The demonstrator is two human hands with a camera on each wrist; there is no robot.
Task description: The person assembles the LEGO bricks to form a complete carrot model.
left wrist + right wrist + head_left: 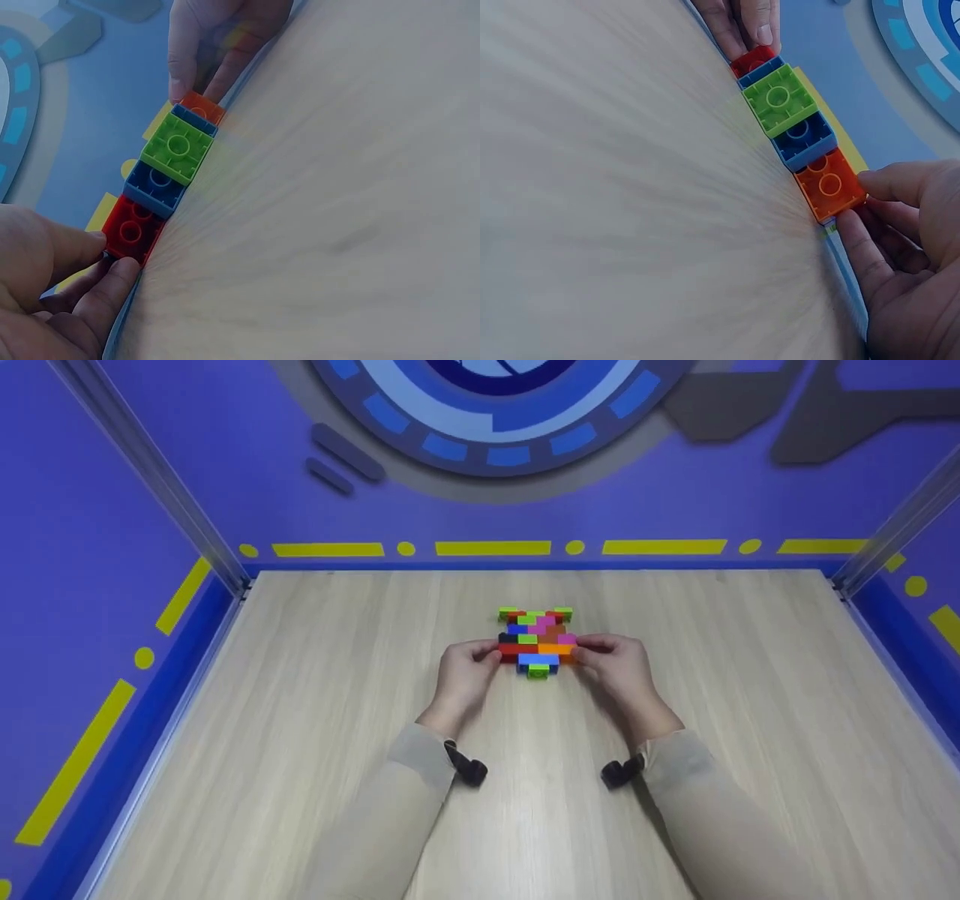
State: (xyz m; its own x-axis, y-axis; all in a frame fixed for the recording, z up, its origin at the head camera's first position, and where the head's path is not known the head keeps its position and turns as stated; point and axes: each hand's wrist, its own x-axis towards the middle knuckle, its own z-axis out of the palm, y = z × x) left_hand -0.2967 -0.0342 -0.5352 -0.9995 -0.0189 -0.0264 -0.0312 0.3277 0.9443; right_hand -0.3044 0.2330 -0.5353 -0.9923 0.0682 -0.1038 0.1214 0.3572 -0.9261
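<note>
A flat figure of joined toy building blocks (547,637) lies at the middle of the table, in red, orange, blue, lime green, pink, brown and black. My left hand (463,679) pinches its left end at the red block (131,229), thumb and fingers on either side. At the other end my right hand (621,675) pinches the orange block (830,186) in the same way. Between the hands, a blue block (154,187) and a lime green block (780,99) show their hollow undersides toward me. Other blocks of the figure are hidden in the wrist views.
The light wood table (315,675) is bounded by a purple-blue back wall (510,521) with yellow markings and by side walls. A dark wrist camera mount (469,769) sits at my left cuff, and another mount (621,772) at the right.
</note>
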